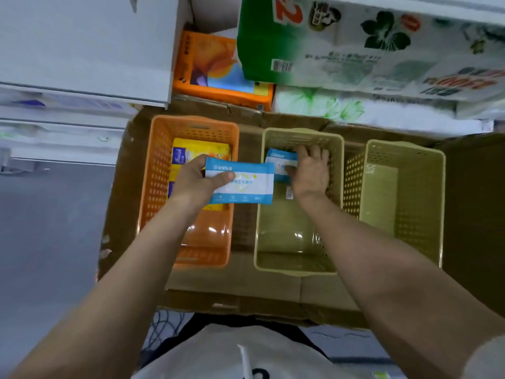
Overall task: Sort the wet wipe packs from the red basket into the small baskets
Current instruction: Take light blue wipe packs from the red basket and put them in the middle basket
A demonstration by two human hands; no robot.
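Left hand (195, 178) pinches blue-white wipe pack (240, 181) by short end, thumb on top; pack held flat above gap between orange basket (153, 170) and middle beige basket (297, 258), likely queued for same bin. Right hand (310, 173) reaches down inside middle basket, fingers curled over second blue pack (280, 162) at far end; seemingly setting it down, full grip unclear. Below left hand: yellow pack (199, 151) in orange basket, so sorting looks colour-wise. Right of right hand: far beige basket (404, 192), nothing seen inside. Red basket not in view.
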